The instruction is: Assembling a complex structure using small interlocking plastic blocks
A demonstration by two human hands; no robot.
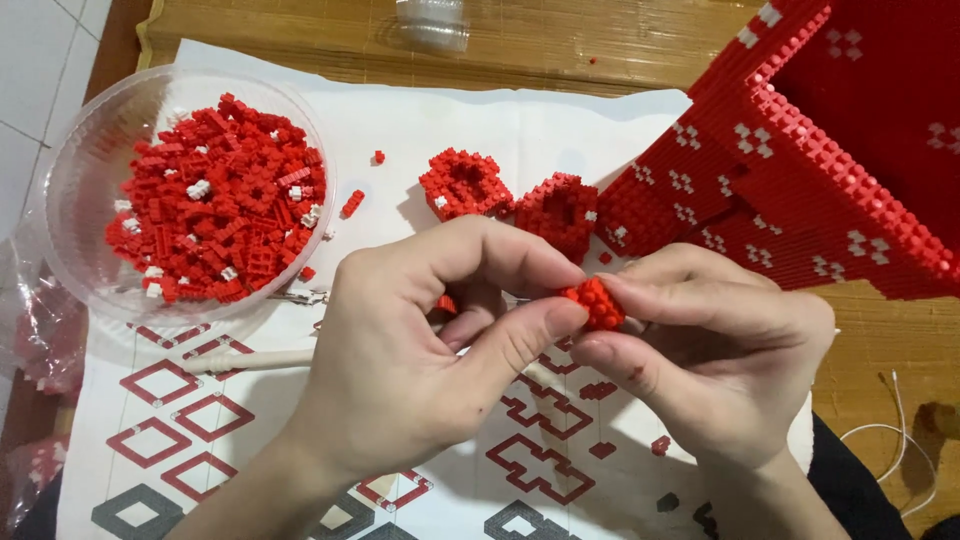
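My left hand point(420, 350) and my right hand point(715, 345) meet at the middle of the view, pinching a small cluster of red micro bricks point(597, 301) between thumbs and forefingers. A second small red piece point(446, 304) shows inside my left hand's curled fingers. Just beyond my hands lie two hollow red brick rings, a left ring point(464, 183) and a right ring point(560, 210), on a white cloth point(440, 120). A large red brick model point(800, 170) with white dots stands at the upper right.
A clear plastic bowl point(70, 180) full of loose red and white bricks point(215, 200) sits at the upper left. Stray bricks point(352, 203) dot the cloth, which has red and grey printed patterns. A white stick point(250, 360) lies under my left hand. A white cable point(900, 430) runs along the wooden table at right.
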